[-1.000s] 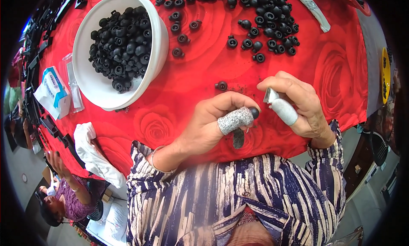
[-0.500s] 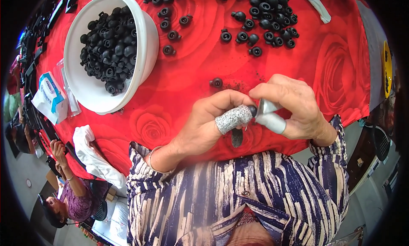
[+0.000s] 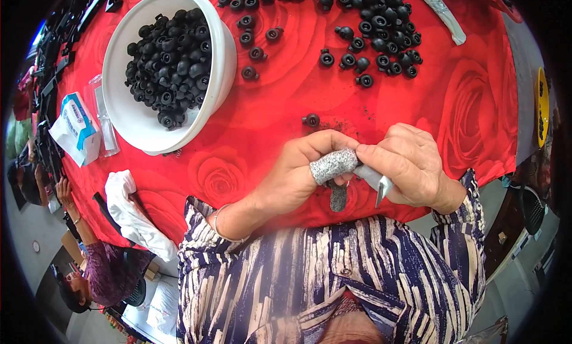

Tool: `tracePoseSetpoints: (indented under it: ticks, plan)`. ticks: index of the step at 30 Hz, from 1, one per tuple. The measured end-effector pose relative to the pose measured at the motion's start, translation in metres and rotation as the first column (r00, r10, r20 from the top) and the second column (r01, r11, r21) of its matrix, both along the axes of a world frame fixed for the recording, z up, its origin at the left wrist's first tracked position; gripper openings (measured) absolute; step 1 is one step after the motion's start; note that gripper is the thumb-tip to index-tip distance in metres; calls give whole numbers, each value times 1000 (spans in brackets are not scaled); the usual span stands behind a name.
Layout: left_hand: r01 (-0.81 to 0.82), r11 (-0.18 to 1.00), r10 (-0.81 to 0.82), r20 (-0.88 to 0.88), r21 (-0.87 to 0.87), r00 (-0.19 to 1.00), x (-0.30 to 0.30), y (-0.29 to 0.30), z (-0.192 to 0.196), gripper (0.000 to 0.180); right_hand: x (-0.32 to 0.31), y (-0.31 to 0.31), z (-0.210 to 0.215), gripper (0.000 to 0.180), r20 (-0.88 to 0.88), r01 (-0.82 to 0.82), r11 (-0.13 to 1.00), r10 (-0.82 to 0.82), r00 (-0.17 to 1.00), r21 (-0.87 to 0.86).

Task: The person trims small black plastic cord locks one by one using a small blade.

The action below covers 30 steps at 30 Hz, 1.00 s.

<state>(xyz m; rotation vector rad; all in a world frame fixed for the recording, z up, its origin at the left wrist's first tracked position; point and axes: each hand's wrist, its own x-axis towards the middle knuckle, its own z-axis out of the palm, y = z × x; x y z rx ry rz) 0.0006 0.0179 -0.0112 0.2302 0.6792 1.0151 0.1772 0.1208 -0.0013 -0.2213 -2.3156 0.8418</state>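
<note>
My left hand is closed in a pinch, with a speckled grey wrap round its thumb and a darker grey wrap on a finger below. The earlier frame shows a small black rubber part in that pinch; now the fingertips hide it. Against these fingertips, my right hand is closed, a silvery covering on one digit. From its grip a small thin metal blade sticks out toward me. Just beyond my hands lies one loose black rubber part, round with a ringed hole, among dark crumbs on the red cloth.
A white bowl heaped with black parts stands at left. Many more parts lie scattered at the back. A blue-and-white packet, a white cloth and a yellow tray lie around. A co-worker sits at lower left.
My right hand has turned and closed in on the left fingertips, and the metal blade now points down toward me. The black part between the fingers has gone out of sight. The view has shifted slightly.
</note>
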Motion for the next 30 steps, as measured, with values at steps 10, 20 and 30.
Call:
tracePoseSetpoints:
  ticks: [10, 20, 30]
  plan:
    - [-134, 982, 154, -160, 132, 975, 4, -6, 23, 18, -1, 8, 10, 24, -45, -16, 1000, 14, 999, -26]
    - [-116, 494, 760, -493, 861, -423, -90, 18, 64, 27, -1, 15, 3, 19, 10, 78, 997, -78, 997, 20]
    - [398, 812, 536, -815, 428, -219, -28, 16, 29, 22, -2, 15, -2, 22, 50, 101, 994, -103, 993, 51]
